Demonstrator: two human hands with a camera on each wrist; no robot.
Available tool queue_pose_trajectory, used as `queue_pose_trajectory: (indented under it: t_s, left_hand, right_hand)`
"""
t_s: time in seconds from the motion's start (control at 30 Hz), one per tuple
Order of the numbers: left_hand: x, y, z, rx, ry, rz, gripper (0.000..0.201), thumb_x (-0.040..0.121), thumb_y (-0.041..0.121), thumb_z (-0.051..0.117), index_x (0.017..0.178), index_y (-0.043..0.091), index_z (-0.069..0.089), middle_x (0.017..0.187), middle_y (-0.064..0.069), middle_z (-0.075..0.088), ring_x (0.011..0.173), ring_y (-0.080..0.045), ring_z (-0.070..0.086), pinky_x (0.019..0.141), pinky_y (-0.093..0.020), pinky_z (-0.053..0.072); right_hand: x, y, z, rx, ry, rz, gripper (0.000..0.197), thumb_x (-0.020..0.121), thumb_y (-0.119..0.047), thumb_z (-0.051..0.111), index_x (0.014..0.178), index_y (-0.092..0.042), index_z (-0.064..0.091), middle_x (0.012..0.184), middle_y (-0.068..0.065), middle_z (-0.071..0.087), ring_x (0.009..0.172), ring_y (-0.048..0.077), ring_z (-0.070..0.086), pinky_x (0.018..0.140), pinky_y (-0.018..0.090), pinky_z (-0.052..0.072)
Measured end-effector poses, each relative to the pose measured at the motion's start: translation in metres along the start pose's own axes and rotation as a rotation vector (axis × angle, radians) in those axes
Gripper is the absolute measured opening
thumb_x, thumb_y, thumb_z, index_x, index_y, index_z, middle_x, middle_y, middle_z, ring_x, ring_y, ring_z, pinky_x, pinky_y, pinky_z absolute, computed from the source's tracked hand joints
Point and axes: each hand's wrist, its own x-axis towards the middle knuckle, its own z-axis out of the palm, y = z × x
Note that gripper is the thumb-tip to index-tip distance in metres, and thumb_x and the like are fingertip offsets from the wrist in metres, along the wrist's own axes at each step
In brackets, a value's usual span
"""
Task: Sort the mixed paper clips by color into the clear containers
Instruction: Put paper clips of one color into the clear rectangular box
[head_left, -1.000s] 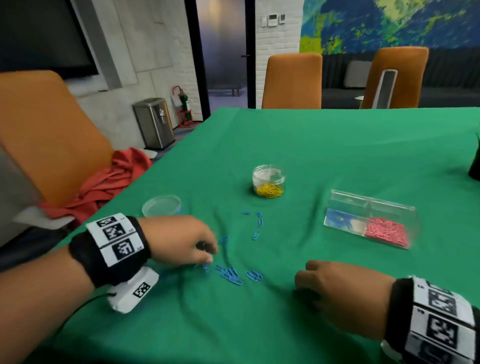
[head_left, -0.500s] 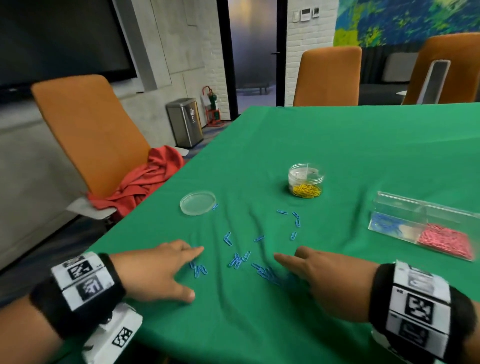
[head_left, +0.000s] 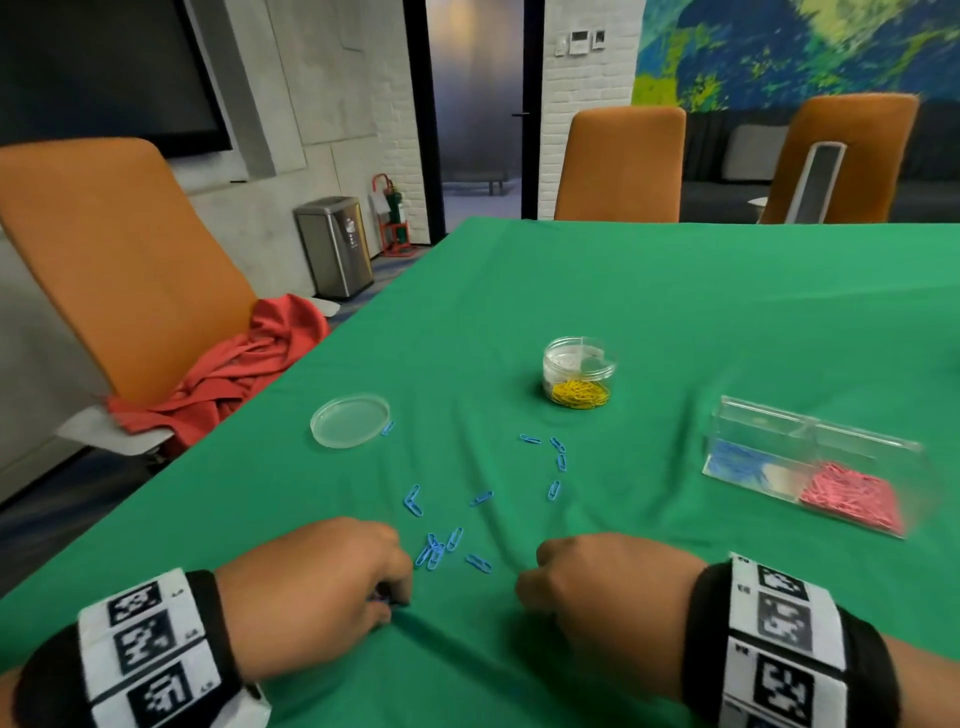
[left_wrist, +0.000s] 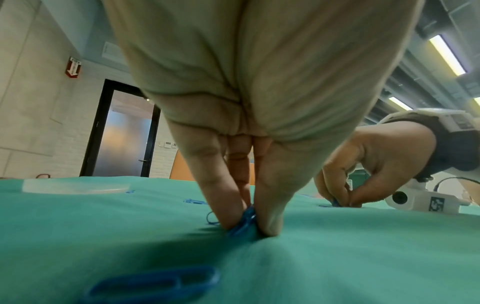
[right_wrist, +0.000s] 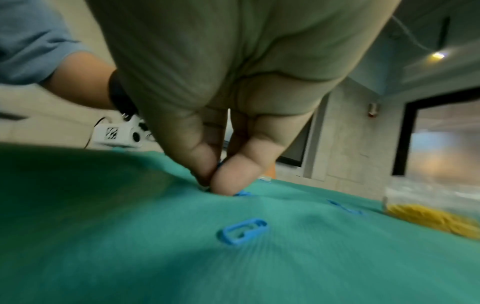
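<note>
Several blue paper clips (head_left: 435, 552) lie loose on the green cloth between my hands and further out. My left hand (head_left: 332, 582) presses down near the front edge, thumb and fingers pinching blue clips (left_wrist: 244, 221) against the cloth. My right hand (head_left: 587, 587) does the same a little to the right, pinching blue clips (right_wrist: 219, 164) between thumb and finger. A round clear jar (head_left: 577, 372) holds yellow clips. A clear rectangular box (head_left: 810, 462) on the right holds blue clips in one part and pink clips in another.
A clear round lid (head_left: 349, 420) lies left of the clips with one blue clip beside it. An orange chair (head_left: 114, 260) with a red cloth (head_left: 228, 369) stands at the table's left edge. More orange chairs stand at the far side.
Both hands have drawn back toward me and gone from stretched fingers to pinching clips. The clips near the front have been raked closer together.
</note>
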Motion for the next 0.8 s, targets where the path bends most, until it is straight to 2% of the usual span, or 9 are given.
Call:
queue_pose_trajectory:
  t_s: [0.1, 0.17, 0.3, 0.4, 0.5, 0.57, 0.63, 0.7, 0.8]
  left_hand:
    - [0.001, -0.005, -0.002, -0.057, -0.037, 0.000, 0.011, 0.083, 0.036, 0.066, 0.087, 0.046, 0.064, 0.093, 0.023, 0.061, 0.090, 0.009, 0.059, 0.080, -0.007, 0.042]
    - [0.001, -0.010, -0.003, -0.122, -0.060, -0.026, 0.018, 0.079, 0.035, 0.069, 0.077, 0.051, 0.061, 0.095, 0.029, 0.061, 0.085, 0.012, 0.060, 0.075, -0.007, 0.044]
    - [0.004, -0.017, -0.005, -0.195, -0.055, -0.085, 0.026, 0.074, 0.033, 0.076, 0.079, 0.056, 0.064, 0.093, 0.034, 0.063, 0.081, 0.007, 0.064, 0.072, -0.012, 0.048]
    - [0.016, -0.013, -0.010, -0.223, 0.031, -0.087, 0.030, 0.072, 0.027, 0.080, 0.080, 0.052, 0.066, 0.086, 0.030, 0.065, 0.076, 0.007, 0.064, 0.071, -0.015, 0.049]
    - [0.038, 0.010, -0.026, -0.174, 0.187, 0.004, 0.024, 0.074, 0.025, 0.081, 0.077, 0.043, 0.066, 0.085, 0.031, 0.064, 0.076, 0.010, 0.061, 0.072, -0.014, 0.047]
    - [0.055, 0.038, -0.040, -0.131, 0.288, 0.094, 0.018, 0.078, 0.028, 0.078, 0.081, 0.039, 0.064, 0.086, 0.029, 0.062, 0.078, 0.010, 0.059, 0.073, -0.015, 0.047]
    - [0.077, 0.068, -0.054, -0.126, 0.353, 0.203, 0.013, 0.080, 0.030, 0.075, 0.085, 0.035, 0.064, 0.084, 0.024, 0.061, 0.079, 0.008, 0.058, 0.073, -0.015, 0.046]
    - [0.104, 0.100, -0.064, -0.175, 0.405, 0.306, 0.011, 0.081, 0.028, 0.075, 0.085, 0.032, 0.066, 0.083, 0.021, 0.063, 0.080, 0.005, 0.058, 0.074, -0.015, 0.046]
    - [0.155, 0.147, -0.073, -0.206, 0.457, 0.421, 0.008, 0.083, 0.021, 0.074, 0.088, 0.027, 0.070, 0.087, 0.013, 0.067, 0.082, -0.003, 0.060, 0.078, -0.021, 0.048]
  right_hand:
    - [-0.006, 0.026, -0.002, 0.152, 0.131, 0.086, 0.011, 0.077, -0.021, 0.051, 0.088, -0.023, 0.050, 0.082, 0.000, 0.059, 0.074, 0.027, 0.058, 0.062, 0.035, 0.052]
    - [-0.020, 0.060, -0.011, 0.210, 0.295, 0.194, 0.009, 0.075, -0.021, 0.052, 0.084, -0.023, 0.052, 0.074, -0.002, 0.060, 0.066, 0.019, 0.055, 0.059, 0.031, 0.049]
    - [-0.058, 0.139, -0.032, 0.176, 0.605, 0.503, 0.019, 0.079, -0.017, 0.062, 0.081, -0.031, 0.049, 0.061, -0.011, 0.057, 0.058, 0.017, 0.050, 0.056, 0.025, 0.038]
    - [-0.068, 0.182, -0.029, 0.141, 0.550, 0.657, 0.017, 0.081, -0.018, 0.065, 0.087, -0.031, 0.057, 0.073, -0.012, 0.067, 0.070, 0.017, 0.062, 0.062, 0.025, 0.045]
    - [-0.066, 0.198, -0.014, 0.123, 0.381, 0.636, 0.006, 0.083, -0.025, 0.068, 0.087, -0.029, 0.065, 0.081, -0.012, 0.066, 0.079, 0.016, 0.063, 0.068, 0.023, 0.046]
    - [-0.069, 0.203, -0.006, 0.160, 0.362, 0.601, 0.010, 0.086, -0.033, 0.069, 0.095, -0.031, 0.069, 0.090, -0.012, 0.062, 0.085, 0.014, 0.060, 0.073, 0.022, 0.040]
    - [-0.078, 0.208, -0.005, 0.199, 0.468, 0.577, 0.021, 0.086, -0.037, 0.070, 0.106, -0.031, 0.069, 0.108, -0.006, 0.062, 0.100, 0.018, 0.060, 0.081, 0.023, 0.039]
    - [-0.090, 0.218, -0.002, 0.196, 0.505, 0.627, 0.049, 0.081, -0.053, 0.070, 0.124, -0.031, 0.061, 0.133, -0.001, 0.055, 0.122, 0.024, 0.050, 0.101, 0.030, 0.038]
    - [-0.105, 0.225, 0.007, 0.257, 0.197, 0.793, 0.115, 0.062, -0.086, 0.054, 0.155, -0.029, 0.018, 0.162, -0.003, 0.015, 0.148, 0.024, 0.016, 0.119, 0.044, 0.020]
